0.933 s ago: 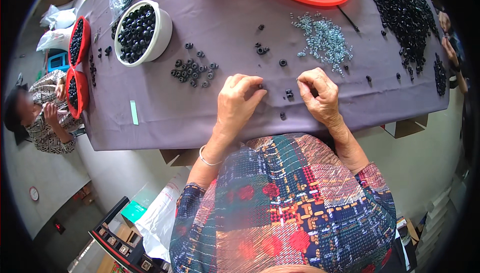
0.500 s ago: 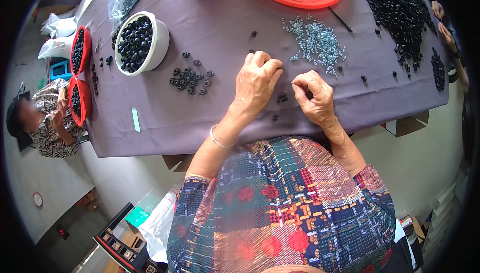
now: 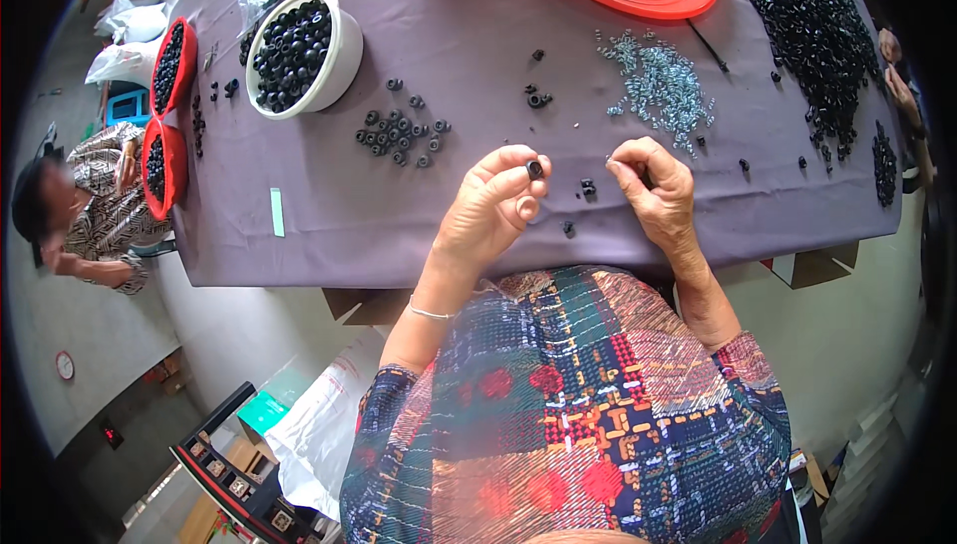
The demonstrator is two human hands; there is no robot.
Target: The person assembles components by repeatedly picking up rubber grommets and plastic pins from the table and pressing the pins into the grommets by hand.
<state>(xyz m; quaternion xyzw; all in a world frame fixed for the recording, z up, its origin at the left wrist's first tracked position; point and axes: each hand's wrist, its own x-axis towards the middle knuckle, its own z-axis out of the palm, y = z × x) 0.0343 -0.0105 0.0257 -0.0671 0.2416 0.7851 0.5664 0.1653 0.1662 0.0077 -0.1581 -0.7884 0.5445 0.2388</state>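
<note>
Between thumb and fingers, my left hand [image 3: 488,203] holds a small black hollow cap [image 3: 535,170], its open end showing. My right hand [image 3: 658,190] is closed in a pinch, with a tiny pale piece just visible at the fingertips. What kind it is I cannot make out. Between the hands lie a few small black parts [image 3: 588,187] on the cloth. Left of my left hand is a loose group of black round caps [image 3: 399,135]. Beyond my right hand spreads a pile of small clear bluish pieces [image 3: 658,80].
A white tub [image 3: 344,65] full of black caps stands at the left, with red baskets [image 3: 167,165] at the table edge. A red plate [image 3: 688,0] is at the back. A large heap of black parts [image 3: 817,45] covers the right. A person [image 3: 90,195] sits at the left.
My left hand has come back toward me and turned, and a black cap now shows in its fingers. A cluster of small black parts shows where that hand was. My right hand stays pinched.
</note>
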